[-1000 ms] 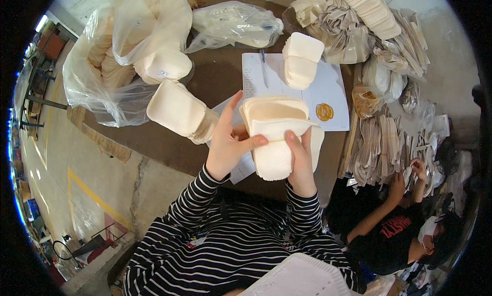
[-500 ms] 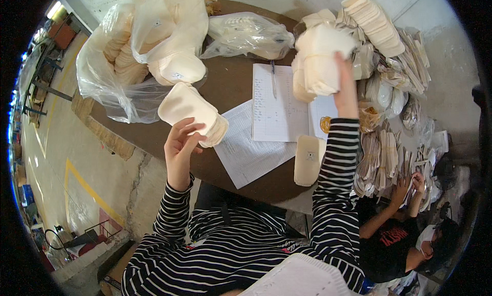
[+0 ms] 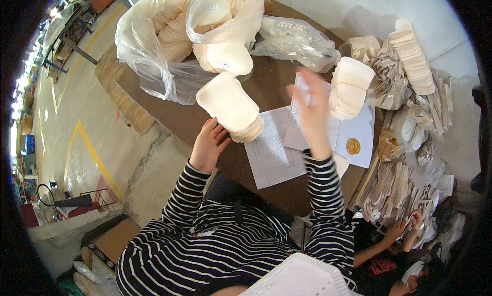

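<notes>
My left hand point(image 3: 207, 143) rests open against the near end of a stack of cream, shoe-sole-shaped pads point(image 3: 231, 106) lying on the brown table point(image 3: 177, 116). My right hand point(image 3: 310, 111) is raised and blurred above white paper sheets point(image 3: 287, 144), fingers spread, holding nothing. A taller pile of the same cream pads point(image 3: 351, 86) stands just right of that hand, on the paper. Both of my sleeves are black-and-white striped.
A large clear plastic bag point(image 3: 169, 44) full of cream pads fills the table's far left; a smaller bag point(image 3: 294, 39) lies behind. Stacks of beige pieces point(image 3: 415, 60) crowd the right. A small round gold object point(image 3: 353, 145) lies on the paper. Another person's hands point(image 3: 405, 227) work at lower right.
My right hand set the cream pads it was lifting onto the pile at the right and has come away without them. My left hand dropped to the near stack.
</notes>
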The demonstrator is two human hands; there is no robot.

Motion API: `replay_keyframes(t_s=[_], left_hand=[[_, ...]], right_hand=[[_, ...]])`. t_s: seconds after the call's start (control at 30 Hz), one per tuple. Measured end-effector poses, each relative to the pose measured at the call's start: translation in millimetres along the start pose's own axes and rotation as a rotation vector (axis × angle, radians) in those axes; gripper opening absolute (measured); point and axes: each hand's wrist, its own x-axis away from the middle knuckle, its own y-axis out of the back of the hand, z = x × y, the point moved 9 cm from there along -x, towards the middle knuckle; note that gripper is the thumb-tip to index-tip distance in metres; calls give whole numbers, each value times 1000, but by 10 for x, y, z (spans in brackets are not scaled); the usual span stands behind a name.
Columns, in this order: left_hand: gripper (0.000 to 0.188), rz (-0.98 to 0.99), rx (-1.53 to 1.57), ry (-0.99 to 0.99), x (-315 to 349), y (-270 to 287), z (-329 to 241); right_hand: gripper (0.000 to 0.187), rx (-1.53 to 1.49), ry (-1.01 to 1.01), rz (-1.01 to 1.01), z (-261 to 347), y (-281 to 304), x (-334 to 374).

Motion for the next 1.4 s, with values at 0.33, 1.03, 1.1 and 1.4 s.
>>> replay_keyframes(t_s=[0.33,1.03,1.1,1.4], left_hand=[[50,-19,-61,-116,20,-195,-217],[66,40,-922,-491,-222,-439,-329],[61,37,-885,-482,-193,-415,-339],[54,46,-1055,-598,48,-601,-305]], right_hand=[[63,-417,-464,491,-406,-1394,665],[81,-229,-458,318,-459,-1041,523],[80,-192,-488,342,-443,-1037,522],[86,24,-381,208,-122,-971,525]])
